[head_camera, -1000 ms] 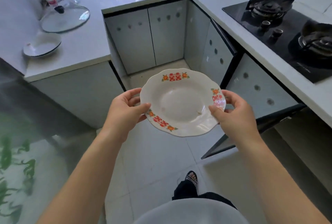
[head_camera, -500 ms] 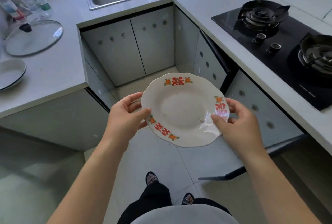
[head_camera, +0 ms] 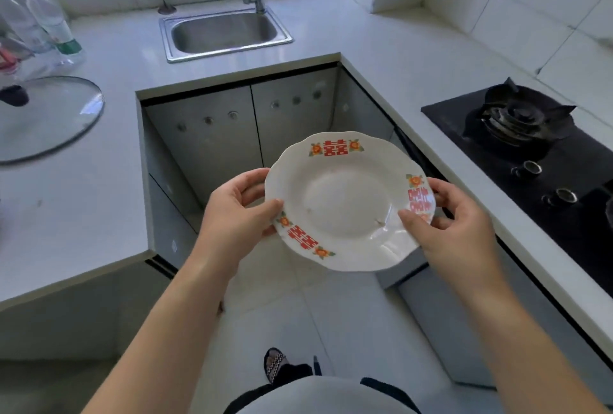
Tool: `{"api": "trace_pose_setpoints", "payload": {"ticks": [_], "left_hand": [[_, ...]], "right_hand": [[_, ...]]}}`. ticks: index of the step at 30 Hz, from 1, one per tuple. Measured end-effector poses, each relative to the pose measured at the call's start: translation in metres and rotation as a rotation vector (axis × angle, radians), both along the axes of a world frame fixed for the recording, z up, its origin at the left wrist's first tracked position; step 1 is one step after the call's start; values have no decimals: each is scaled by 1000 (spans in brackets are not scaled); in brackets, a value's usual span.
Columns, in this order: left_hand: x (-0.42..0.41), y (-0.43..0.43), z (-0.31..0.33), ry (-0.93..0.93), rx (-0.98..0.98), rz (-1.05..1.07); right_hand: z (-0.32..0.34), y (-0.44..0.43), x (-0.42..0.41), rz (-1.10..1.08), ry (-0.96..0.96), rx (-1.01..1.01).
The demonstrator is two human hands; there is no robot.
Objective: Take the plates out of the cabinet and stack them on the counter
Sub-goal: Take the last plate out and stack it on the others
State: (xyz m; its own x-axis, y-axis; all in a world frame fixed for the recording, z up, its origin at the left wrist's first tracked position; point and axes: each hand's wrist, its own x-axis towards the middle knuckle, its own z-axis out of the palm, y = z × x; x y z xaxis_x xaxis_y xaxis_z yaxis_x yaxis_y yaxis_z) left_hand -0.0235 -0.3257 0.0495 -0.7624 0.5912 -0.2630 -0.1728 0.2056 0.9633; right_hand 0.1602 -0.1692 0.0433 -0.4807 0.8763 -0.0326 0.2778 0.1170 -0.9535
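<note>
step: carry phase, one plate out of the cabinet and in the air, not yet set down; no stack in view on the counter
plate (head_camera: 348,201): white, scalloped rim, red double-happiness marks with orange flowers; held roughly level, slightly tipped toward the person, over the floor in the gap between the counter runs
left hand (head_camera: 235,217): grasping the plate's left rim, thumb on top, fingers curled under
right hand (head_camera: 454,224): grasping the plate's right rim, thumb on top near the red print, fingers under
counter (head_camera: 83,214): white, L-shaped; bare stretch on the left near the plate, another bare stretch on the right between sink and hob
cabinet doors (head_camera: 232,134): shut under the sink; one door on the right (head_camera: 411,277) looks open, partly hidden behind the plate
other: glass lid (head_camera: 46,118) and plastic bottles (head_camera: 49,25) far left, sink (head_camera: 225,33) at back, gas hob (head_camera: 530,148) right
next move (judgement): swing the plate over a bare counter patch, lower it flat, let go with both hands; clear the glass lid and hob
risk (judgement): glazed rim may slip; edge could knock the counter lip
</note>
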Motion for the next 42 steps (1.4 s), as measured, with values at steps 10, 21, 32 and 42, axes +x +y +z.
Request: {"api": "trace_pose_setpoints", "payload": {"ticks": [10, 21, 32, 42], "left_hand": [[-113, 25, -2, -14, -5, 101], [-268, 87, -6, 24, -16, 450], [-349, 64, -7, -19, -78, 901], [-385, -27, -8, -14, -93, 1135]], "right_hand": [[-8, 46, -135, 111, -14, -63], [-7, 148, -358, 430, -36, -44], [-18, 144, -542, 850, -111, -61], [-7, 45, -633, 1097, -151, 21]]}}
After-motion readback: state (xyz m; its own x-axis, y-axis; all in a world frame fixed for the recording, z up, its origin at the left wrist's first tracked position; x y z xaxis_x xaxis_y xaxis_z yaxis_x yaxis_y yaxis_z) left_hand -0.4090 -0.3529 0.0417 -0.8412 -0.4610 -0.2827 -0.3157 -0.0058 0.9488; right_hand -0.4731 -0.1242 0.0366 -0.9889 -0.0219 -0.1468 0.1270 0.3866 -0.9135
